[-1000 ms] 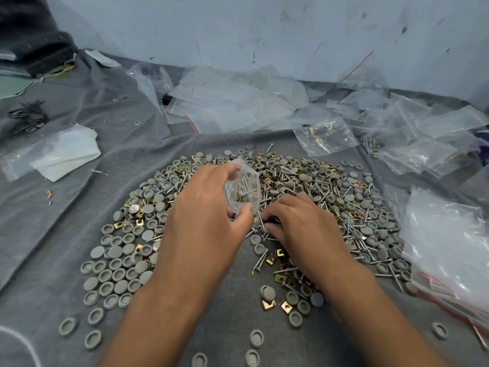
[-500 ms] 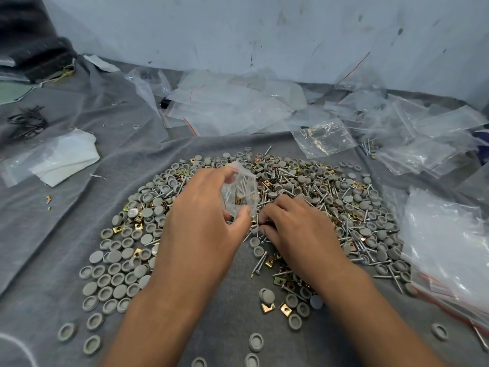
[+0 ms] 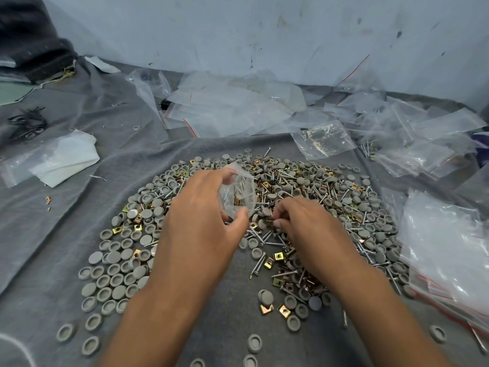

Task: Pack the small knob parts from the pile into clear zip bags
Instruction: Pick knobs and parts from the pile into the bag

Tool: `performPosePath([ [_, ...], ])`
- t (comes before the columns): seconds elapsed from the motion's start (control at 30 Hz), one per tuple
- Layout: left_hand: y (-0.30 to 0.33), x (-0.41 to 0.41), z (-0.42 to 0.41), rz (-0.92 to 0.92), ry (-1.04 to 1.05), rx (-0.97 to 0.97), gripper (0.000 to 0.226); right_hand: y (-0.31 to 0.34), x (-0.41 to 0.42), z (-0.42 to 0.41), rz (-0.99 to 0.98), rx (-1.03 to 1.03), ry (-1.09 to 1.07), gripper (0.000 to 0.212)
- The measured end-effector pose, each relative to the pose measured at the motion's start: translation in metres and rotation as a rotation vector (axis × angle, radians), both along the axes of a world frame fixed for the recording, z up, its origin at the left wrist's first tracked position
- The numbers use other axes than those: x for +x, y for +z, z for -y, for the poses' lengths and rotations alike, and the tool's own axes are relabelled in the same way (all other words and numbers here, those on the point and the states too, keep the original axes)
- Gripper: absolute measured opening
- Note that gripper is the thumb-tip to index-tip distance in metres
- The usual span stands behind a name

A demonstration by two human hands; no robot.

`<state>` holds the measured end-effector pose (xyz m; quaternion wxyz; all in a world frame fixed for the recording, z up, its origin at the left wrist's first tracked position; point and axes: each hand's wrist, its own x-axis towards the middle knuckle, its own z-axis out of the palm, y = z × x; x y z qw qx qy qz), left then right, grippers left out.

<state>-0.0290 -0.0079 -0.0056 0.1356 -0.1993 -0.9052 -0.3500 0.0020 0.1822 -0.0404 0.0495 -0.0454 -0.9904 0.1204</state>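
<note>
A wide pile (image 3: 330,202) of grey round knob caps, silver screws and gold square clips lies on the grey cloth. My left hand (image 3: 201,221) holds a small clear zip bag (image 3: 239,192) upright above the pile, thumb and fingers pinching its sides; screws and a gold clip show inside it. Just right of the bag, my right hand (image 3: 304,223) reaches down into the pile with its fingertips pinching a small part; what the part is stays hidden by the fingers.
Empty clear zip bags (image 3: 227,112) are heaped along the back by the wall. Filled bags (image 3: 447,245) are stacked at the right edge. One filled bag (image 3: 322,140) lies behind the pile. White folded plastic (image 3: 63,157) and dark screws (image 3: 26,123) sit at the left.
My right hand's fingertips have closed on a part in the pile right beside the bag. My left hand keeps the bag almost still.
</note>
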Motion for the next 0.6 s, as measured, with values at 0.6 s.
performPosePath([
  [0.6,-0.001,-0.001,-0.001,-0.018,-0.011,0.029,0.043,0.018,0.001,0.007,-0.179,-0.677,0.040,0.010],
])
